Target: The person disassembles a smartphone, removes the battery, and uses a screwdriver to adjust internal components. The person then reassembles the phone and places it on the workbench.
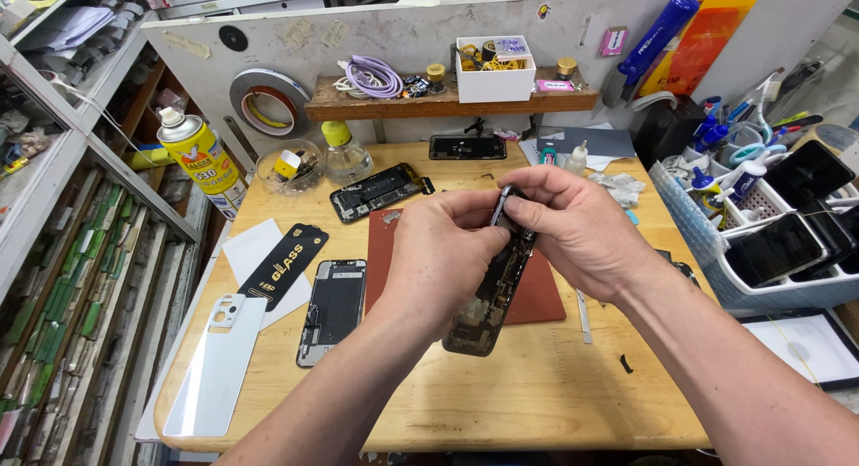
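Observation:
My left hand [440,251] and my right hand [573,223] together hold an opened phone body [488,303] on edge above a reddish-brown work mat [537,296]. Its exposed circuitry faces left. The fingertips of both hands pinch at its top end, where a curved metal frame edge [503,198] shows. The lower end of the phone hangs free over the wooden table [537,385].
On the table lie a phone chassis [333,307], a white back cover [215,363], a black screen-protector packet [282,265], another opened phone [376,191] and a dark phone [466,147]. A spray can [201,157], glass bowl [288,166] and bottle [344,153] stand at the back left. A basket with phones [778,251] is at the right.

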